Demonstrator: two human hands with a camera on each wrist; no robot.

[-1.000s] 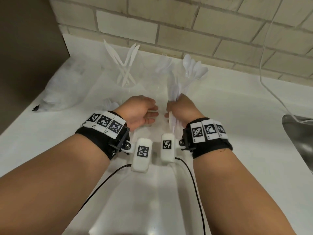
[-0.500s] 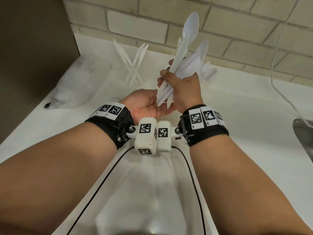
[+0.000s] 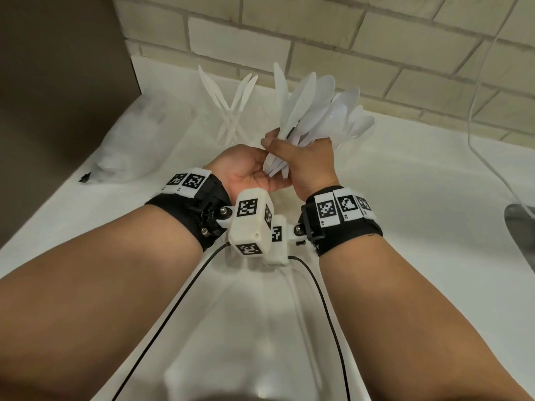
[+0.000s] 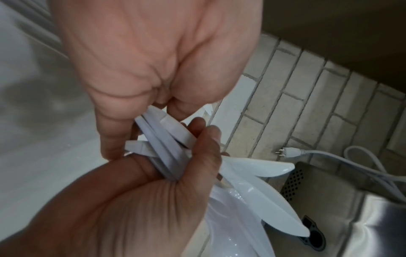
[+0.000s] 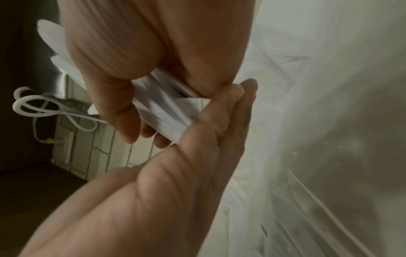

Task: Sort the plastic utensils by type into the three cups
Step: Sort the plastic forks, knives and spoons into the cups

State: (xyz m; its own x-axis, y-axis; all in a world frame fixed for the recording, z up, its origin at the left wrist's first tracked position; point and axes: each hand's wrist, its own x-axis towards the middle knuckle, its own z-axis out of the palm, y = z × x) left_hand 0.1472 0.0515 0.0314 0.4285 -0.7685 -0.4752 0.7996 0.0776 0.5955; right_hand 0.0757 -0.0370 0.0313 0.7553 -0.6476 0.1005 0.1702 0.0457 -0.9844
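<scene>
My right hand [image 3: 301,166] grips a fanned bundle of white plastic utensils [image 3: 312,111] by the handles, heads up, raised above the counter. It holds several spoons and at least one serrated knife [image 4: 274,208]. My left hand [image 3: 249,172] lies palm up under it, thumb and fingers closed on the handle ends [image 5: 167,111]. A clear cup of knives [image 3: 231,117] stands at the back left. Spoon bowls of a second cup [image 3: 362,125] show behind the bundle. The fork cup is hidden.
A crumpled clear plastic bag [image 3: 139,140] lies on the white counter [image 3: 405,227] at the left, beside a brown side wall. A steel sink [image 3: 521,227] is at the right edge. A white cable [image 3: 480,111] hangs along the brick wall, its plug [image 4: 287,151] lying loose.
My right hand lifted the bundle off the counter and the utensils have fanned out to the right. My left hand turned palm up and closed on the handle ends.
</scene>
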